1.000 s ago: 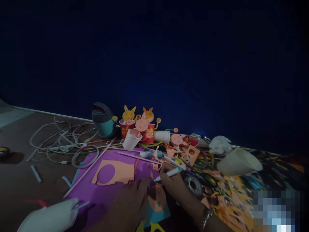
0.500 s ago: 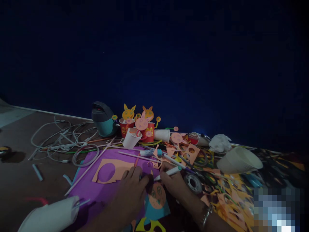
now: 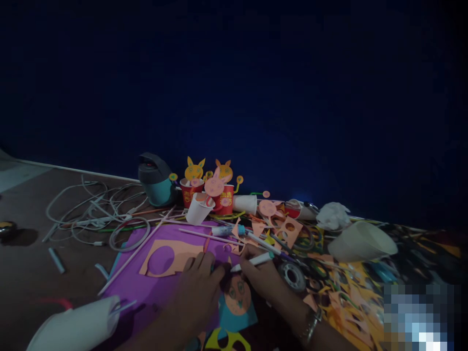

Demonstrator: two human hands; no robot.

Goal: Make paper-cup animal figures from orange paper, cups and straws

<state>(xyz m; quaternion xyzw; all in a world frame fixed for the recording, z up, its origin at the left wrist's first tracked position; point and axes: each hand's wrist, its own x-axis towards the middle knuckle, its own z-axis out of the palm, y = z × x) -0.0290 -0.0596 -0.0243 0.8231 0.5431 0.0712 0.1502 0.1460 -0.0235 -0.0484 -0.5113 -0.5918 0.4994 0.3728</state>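
My right hand (image 3: 260, 274) grips a white marker (image 3: 258, 261) with a green end. The marker's tip points left, over the ear of an orange paper animal head (image 3: 238, 295) with a drawn face. That head lies partly on a blue paper sheet (image 3: 239, 320). My left hand (image 3: 199, 280) is bent, its fingertips beside the same ear; a small teal spot shows between its fingers, and what they pinch is hidden. Beyond the left fingers, an orange sheet with a round cut-out (image 3: 183, 249) rests on purple paper (image 3: 141, 295).
Behind stand red cups (image 3: 190, 195) with paper animals and a white cup (image 3: 200, 208). A tape roll (image 3: 292, 276) and orange scraps (image 3: 345, 304) lie right. A white cup (image 3: 76, 324) lies front left, cables (image 3: 87, 209) back left, and a teal-and-grey container (image 3: 159, 183) by the wall.
The marker's tip has shifted slightly left and up near the paper ear, with my right hand still around it. My left hand has stayed almost in place.
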